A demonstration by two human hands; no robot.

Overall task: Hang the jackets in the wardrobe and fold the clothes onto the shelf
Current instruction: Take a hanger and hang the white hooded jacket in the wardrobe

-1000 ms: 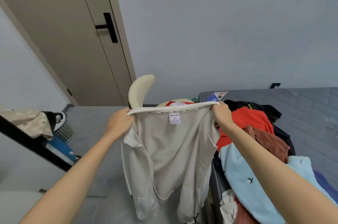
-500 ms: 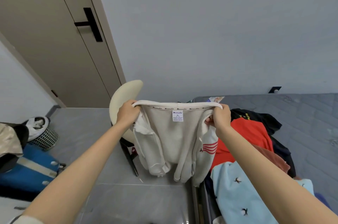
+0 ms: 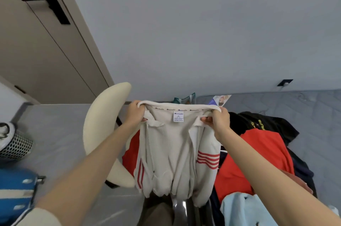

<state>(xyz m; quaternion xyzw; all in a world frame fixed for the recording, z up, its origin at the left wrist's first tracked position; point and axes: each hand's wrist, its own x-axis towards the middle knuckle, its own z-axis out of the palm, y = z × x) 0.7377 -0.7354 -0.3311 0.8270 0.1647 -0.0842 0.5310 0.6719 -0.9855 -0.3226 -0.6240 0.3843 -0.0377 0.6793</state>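
Note:
I hold a cream jacket (image 3: 173,153) with red sleeve stripes up in front of me by its collar. My left hand (image 3: 135,113) grips the collar's left end and my right hand (image 3: 218,120) grips its right end, stretching the collar flat so the white size label faces me. The body and sleeves hang down between my arms. To the right, a pile of clothes lies on the bed: a red garment (image 3: 258,155), a black one (image 3: 262,124) and a light blue one (image 3: 245,209). No wardrobe, hanger or shelf is in view.
A cream padded chair (image 3: 103,124) stands just left of the jacket. The grey mattress (image 3: 313,115) runs along the right wall. A mesh basket (image 3: 14,146) and a blue suitcase (image 3: 16,189) sit at the left on the grey floor. A beige door (image 3: 36,41) is behind.
The view has swung left and closed in. My hands have drawn the collar taut and nearer, and the jacket's red-striped sleeves now hang in plain sight.

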